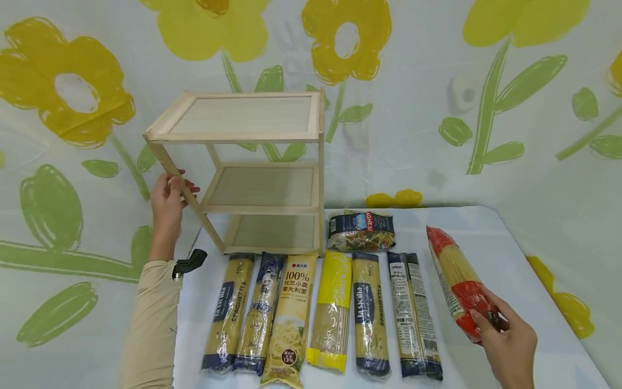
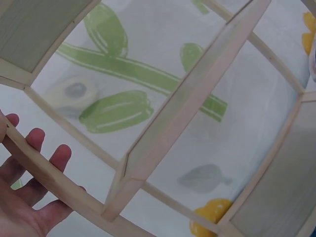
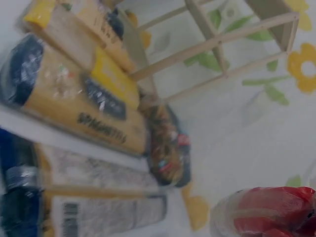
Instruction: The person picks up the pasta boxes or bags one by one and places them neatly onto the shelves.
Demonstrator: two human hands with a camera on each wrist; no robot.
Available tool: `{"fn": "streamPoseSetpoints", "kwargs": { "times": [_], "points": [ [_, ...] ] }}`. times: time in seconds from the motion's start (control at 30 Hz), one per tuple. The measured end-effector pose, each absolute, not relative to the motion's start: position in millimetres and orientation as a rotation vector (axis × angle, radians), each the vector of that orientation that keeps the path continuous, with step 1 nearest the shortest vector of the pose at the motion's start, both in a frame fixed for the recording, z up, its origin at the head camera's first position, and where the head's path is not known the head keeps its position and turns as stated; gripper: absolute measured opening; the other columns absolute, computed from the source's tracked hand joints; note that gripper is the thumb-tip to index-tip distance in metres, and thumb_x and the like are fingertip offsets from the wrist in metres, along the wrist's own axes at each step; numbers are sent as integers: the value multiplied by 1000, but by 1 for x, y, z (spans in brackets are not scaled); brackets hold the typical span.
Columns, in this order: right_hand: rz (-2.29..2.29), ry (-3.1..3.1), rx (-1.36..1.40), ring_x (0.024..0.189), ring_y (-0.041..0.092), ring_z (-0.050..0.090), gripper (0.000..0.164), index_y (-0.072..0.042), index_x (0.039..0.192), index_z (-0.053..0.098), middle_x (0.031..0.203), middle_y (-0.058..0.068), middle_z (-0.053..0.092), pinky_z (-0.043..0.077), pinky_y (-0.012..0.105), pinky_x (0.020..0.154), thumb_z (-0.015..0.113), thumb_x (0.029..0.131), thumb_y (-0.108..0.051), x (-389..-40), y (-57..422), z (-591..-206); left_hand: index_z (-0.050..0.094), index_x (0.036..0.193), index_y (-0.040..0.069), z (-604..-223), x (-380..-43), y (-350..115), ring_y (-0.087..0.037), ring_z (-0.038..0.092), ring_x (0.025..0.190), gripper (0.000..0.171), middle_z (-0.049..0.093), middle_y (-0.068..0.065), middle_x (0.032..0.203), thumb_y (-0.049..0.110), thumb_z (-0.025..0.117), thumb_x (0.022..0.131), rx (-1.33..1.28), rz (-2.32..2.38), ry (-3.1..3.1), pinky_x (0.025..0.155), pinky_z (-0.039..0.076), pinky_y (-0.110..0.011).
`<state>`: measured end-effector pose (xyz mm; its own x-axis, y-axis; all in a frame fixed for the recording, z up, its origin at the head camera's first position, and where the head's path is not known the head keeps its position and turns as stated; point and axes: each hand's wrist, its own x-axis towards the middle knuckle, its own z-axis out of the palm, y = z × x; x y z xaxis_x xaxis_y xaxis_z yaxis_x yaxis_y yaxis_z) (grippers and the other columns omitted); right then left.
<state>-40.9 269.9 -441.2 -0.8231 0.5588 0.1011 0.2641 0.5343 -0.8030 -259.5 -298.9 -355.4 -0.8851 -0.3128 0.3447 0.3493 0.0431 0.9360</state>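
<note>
My left hand (image 1: pixel 167 202) grips the front left post of a wooden three-tier shelf (image 1: pixel 262 209), its fingers behind the post in the left wrist view. The shelf stands at the back of the table, its post slanting in the head view. On the right, my right hand (image 1: pixel 510 340) holds a red-ended pack of spaghetti (image 1: pixel 459 270) by its near end, the far end pointing up and left. In the right wrist view only the pack's red wrapper (image 3: pixel 276 210) shows, low at the right edge.
Several long pasta packs lie in a row before the shelf, among them a yellow pack (image 1: pixel 332 313), a cream pack (image 1: pixel 290 319) and a dark-ended pack (image 1: pixel 415 316). A short pasta bag (image 1: pixel 362 232) lies right of the shelf. Flower-printed cloth (image 1: pixel 403 135) hangs behind the white table (image 1: pixel 495 243).
</note>
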Motion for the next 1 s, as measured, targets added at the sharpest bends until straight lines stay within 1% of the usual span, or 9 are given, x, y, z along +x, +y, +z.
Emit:
{"fn": "streamPoseSetpoints", "kwargs": {
  "times": [0.1,0.2,0.33,0.4,0.47,0.57,0.7,0.8,1.0],
  "points": [
    [1187,-2362,-591,67,-15,48,46,-12,130,59,122,25,57,46,14,44,68,85,0,-47,264,-424,58,113,11,-356,-259,-299,-18,66,82,29,58,-10,91,32,49,95,-45,-1893,-1867,69,53,-24],
    [1166,-2297,-470,70,-18,47,47,-13,127,61,120,23,59,46,13,45,69,84,3,-55,259,-408,58,113,12,-356,-259,-298,-18,65,83,29,58,-10,91,32,49,96,-44,-1882,-1884,71,53,-25],
    [1123,-2217,-279,75,-15,53,48,-12,124,64,116,20,62,46,10,49,70,81,7,-68,254,-387,58,113,12,-357,-258,-299,-19,65,84,29,58,-10,92,33,49,95,-38,-1869,-1889,71,53,-25],
    [1109,-2177,-199,76,-14,56,47,-11,123,65,115,15,63,46,8,53,70,80,8,-75,251,-376,58,113,11,-357,-258,-298,-19,65,84,29,58,-11,91,32,49,95,-44,-1881,-1876,70,53,-24],
    [1103,-2143,-141,81,-12,57,47,-11,122,65,115,10,64,45,7,58,71,80,7,-82,247,-366,58,114,11,-356,-259,-298,-19,65,84,30,58,-12,91,32,49,95,-53,-1890,-1872,70,53,-23],
    [1121,-2108,-87,84,-8,58,46,-14,123,65,117,6,64,46,7,62,70,81,5,-90,240,-351,58,115,12,-356,-259,-297,-20,65,86,31,58,-11,92,33,48,95,-60,-1878,-1891,73,52,-24],
    [1146,-2076,-25,86,-5,60,44,-15,122,65,117,8,64,47,9,65,69,83,4,-100,229,-331,57,116,14,-356,-259,-298,-20,64,88,31,58,-10,94,35,47,96,-43,-1831,-1941,76,51,-27],
    [1153,-2050,23,89,-3,61,42,-16,121,66,117,6,65,47,9,70,69,83,3,-109,220,-317,57,117,14,-356,-258,-299,-19,64,88,32,58,-12,96,36,47,96,-29,-1818,-1960,77,51,-28],
    [1198,-1950,153,93,5,64,37,-12,117,68,115,10,66,49,13,74,70,83,2,-129,201,-288,58,116,13,-356,-258,-301,-21,64,87,31,57,-14,95,35,48,95,-47,-1852,-1913,75,52,-28]
  ]
}}
